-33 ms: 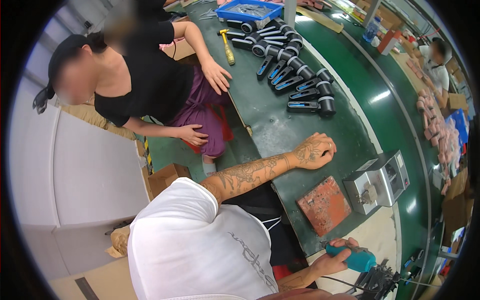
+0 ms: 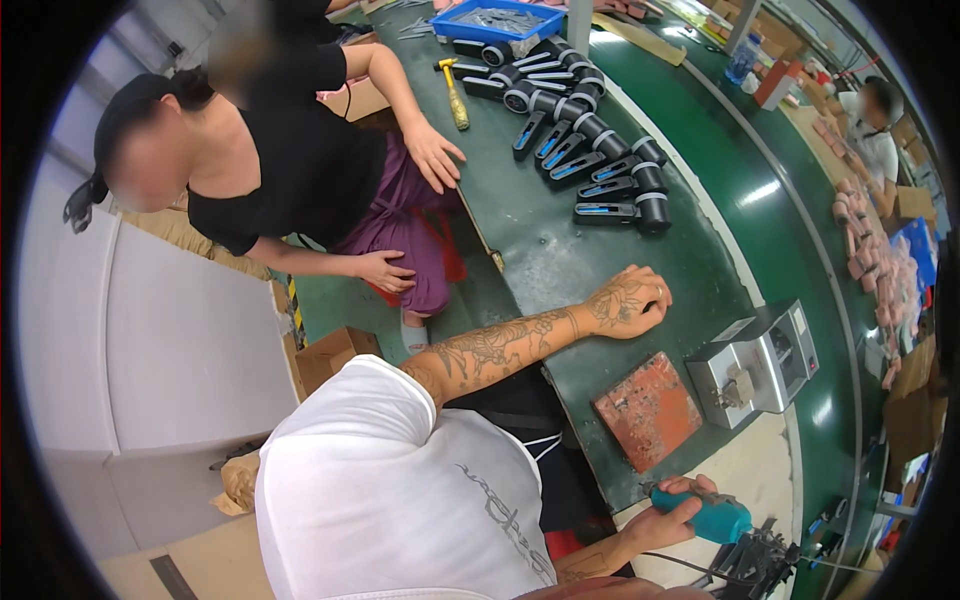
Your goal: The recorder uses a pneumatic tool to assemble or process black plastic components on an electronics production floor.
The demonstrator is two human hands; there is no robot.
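My left hand (image 2: 628, 302), at the end of a tattooed forearm, rests on the green bench (image 2: 560, 265) with its fingers curled under. I see nothing sticking out of it. Closest to it lies a worn, reddish square plate (image 2: 650, 410); a grey metal device (image 2: 755, 365) stands to the right of the plate. At the lower right, my right hand (image 2: 680, 512) wraps around a teal cylindrical tool (image 2: 722, 519), held above the near part of the bench. Its far end is close to a dark clutter of metal parts and cable (image 2: 755, 555).
Black jointed parts with blue-lined handles (image 2: 590, 160) line the far bench. Near them are a yellow hammer (image 2: 455, 95) and a blue tray (image 2: 500, 18) of grey pieces. A person in black (image 2: 300, 150) sits at the left, one hand on the bench edge. Pink pieces (image 2: 870, 250) lie at right.
The seated person's head and upper body have shifted very slightly. Both my hands and the things on the bench stay where they were.
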